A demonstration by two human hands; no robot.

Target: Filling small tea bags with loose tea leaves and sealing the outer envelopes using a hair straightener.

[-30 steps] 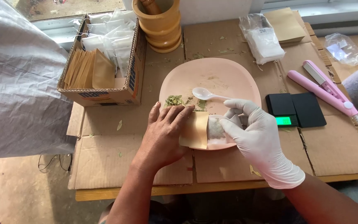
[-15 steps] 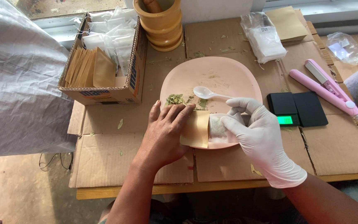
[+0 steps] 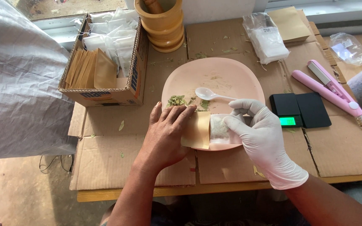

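Pressing flat on a tan paper envelope (image 3: 197, 130), the bare left hand (image 3: 166, 136) lies open with fingers spread, at the near rim of a pink plate (image 3: 227, 75). The gloved right hand (image 3: 259, 134) pinches a thin white filter bag (image 3: 218, 129), translucent over greenish contents, partly tucked into the envelope's mouth. Dried green leaves (image 3: 176, 100) and a white spoon (image 3: 208, 94) sit just beyond.

My right hand (image 3: 261, 140) wears a thin white glove, wrinkled at the knuckles and ending past the wrist. My left hand (image 3: 164, 136) is bare. Both forearms show no sleeves.
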